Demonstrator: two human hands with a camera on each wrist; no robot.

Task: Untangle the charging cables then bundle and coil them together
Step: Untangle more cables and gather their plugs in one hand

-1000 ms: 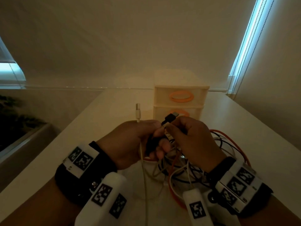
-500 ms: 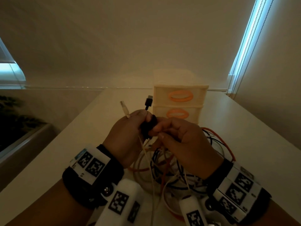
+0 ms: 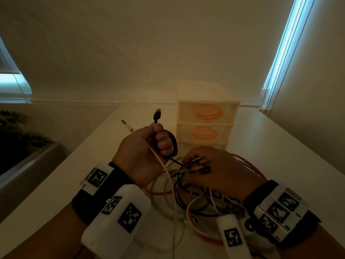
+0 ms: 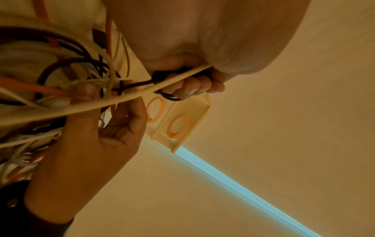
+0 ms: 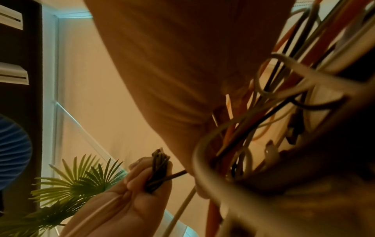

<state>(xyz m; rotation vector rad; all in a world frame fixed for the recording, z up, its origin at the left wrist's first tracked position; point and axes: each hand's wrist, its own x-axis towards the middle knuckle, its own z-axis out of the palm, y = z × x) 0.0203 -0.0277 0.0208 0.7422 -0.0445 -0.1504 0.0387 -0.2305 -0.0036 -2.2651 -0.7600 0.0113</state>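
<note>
Black cable coiled in the left hand (image 3: 147, 152); rest of the tangle on the desk (image 3: 291, 146).

Left grip closed round black cable (image 3: 172, 144) loops and a white cable (image 3: 164, 165), plugs pointing up and away; black tail running down and right into the cable heap (image 3: 196, 199) beneath the right hand (image 3: 214, 171); right fingers curled in among strands, exact hold not clear; right hand nearer the knot.

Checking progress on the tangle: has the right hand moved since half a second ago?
Yes. The right hand has dropped from beside the left hand, level with the lower drawer of the drawer unit, into the cable pile.
</note>
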